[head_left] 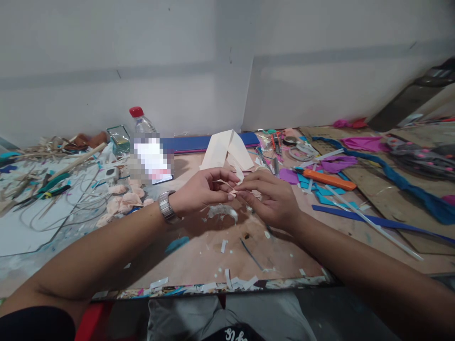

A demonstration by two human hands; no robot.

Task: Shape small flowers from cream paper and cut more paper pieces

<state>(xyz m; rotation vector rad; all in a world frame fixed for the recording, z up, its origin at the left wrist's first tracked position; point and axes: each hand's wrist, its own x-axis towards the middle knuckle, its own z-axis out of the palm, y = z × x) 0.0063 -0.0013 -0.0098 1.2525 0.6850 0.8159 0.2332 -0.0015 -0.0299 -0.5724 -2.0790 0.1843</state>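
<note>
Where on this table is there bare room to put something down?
The brown board is mostly bare between the right hand and the near table edge. It is crowded left around the wires, and right around the orange cutter.

The bare board in front of the 2 hands gives open room, with only small paper scraps along its near edge. To the left, loose wires, pliers and pink petals crowd the way. To the right lie the orange knife and long strips; behind stands the folded cream paper.
</note>
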